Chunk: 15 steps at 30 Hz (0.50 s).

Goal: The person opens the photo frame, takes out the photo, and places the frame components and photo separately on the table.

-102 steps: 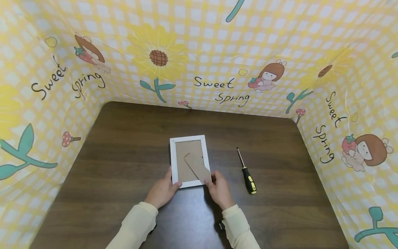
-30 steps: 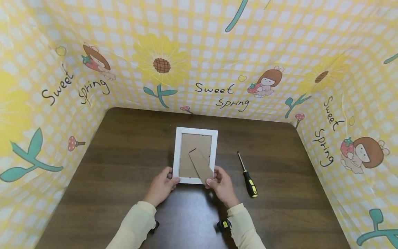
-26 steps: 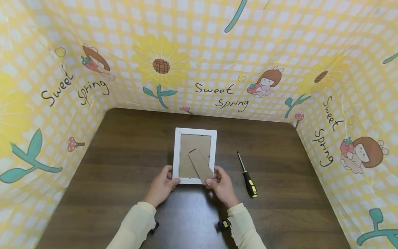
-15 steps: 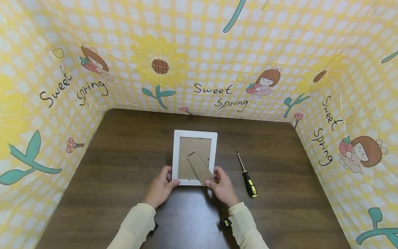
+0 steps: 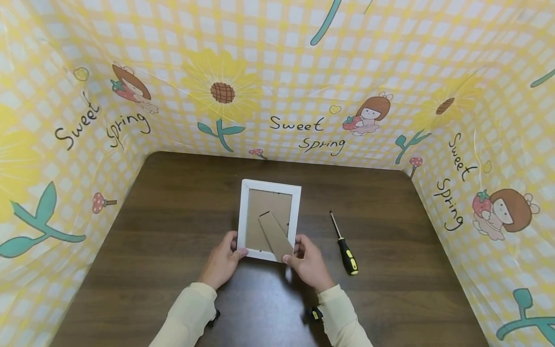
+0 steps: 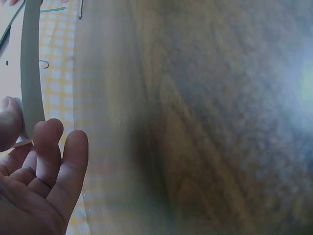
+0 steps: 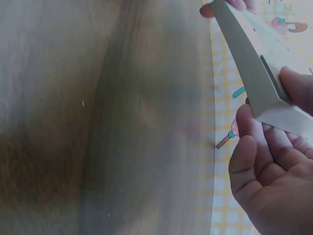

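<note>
A white picture frame (image 5: 244, 217), its brown backing board (image 5: 257, 205) facing up, is held above the dark table in the head view. My left hand (image 5: 222, 260) grips its lower left corner, thumb over the front border. At the lower right corner my right hand (image 5: 311, 265) pinches the border, with the thumb on the end of the slanting cardboard stand leg (image 5: 276, 236). In the left wrist view the frame's edge (image 6: 32, 73) rises beside the fingers. The right wrist view shows the frame's side (image 7: 239, 58) resting over curled fingers.
A black and yellow screwdriver (image 5: 347, 255) lies on the brown wooden table (image 5: 390, 289), right of the right hand. Yellow checked cloth (image 5: 286, 86) with flower prints walls the table at the back and both sides.
Compared with 3.4 s ago, the frame has turned slightly clockwise and sits a little higher in view. In the last second it has shifted slightly left. Both hands keep their hold.
</note>
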Motion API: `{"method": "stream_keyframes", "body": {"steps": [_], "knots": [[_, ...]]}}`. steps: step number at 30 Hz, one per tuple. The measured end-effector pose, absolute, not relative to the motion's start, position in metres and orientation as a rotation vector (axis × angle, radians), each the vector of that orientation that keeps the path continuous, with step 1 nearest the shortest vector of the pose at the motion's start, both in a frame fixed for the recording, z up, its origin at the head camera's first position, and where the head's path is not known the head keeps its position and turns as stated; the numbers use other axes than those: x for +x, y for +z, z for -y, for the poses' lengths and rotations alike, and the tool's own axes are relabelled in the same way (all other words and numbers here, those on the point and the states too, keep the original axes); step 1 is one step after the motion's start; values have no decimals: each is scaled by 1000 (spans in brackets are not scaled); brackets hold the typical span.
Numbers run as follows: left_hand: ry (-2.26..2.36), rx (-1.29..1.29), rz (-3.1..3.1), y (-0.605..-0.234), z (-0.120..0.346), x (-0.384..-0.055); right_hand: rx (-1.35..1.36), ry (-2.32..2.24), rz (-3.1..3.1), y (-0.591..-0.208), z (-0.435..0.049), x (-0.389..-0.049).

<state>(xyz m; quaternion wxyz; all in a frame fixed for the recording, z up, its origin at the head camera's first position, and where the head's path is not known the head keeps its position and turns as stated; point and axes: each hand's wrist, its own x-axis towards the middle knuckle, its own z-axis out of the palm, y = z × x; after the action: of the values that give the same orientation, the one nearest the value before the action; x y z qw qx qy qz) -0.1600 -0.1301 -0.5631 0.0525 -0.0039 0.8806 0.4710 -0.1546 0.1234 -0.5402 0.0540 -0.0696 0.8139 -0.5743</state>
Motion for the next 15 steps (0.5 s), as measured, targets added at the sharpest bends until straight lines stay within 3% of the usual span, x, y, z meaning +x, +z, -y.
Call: {"method": "stream_keyframes", "body": {"steps": [15], "knots": [[1519,-96,-2715,-564,120,-160,-234,-1855,-2612,-536,-106,-140]]}}
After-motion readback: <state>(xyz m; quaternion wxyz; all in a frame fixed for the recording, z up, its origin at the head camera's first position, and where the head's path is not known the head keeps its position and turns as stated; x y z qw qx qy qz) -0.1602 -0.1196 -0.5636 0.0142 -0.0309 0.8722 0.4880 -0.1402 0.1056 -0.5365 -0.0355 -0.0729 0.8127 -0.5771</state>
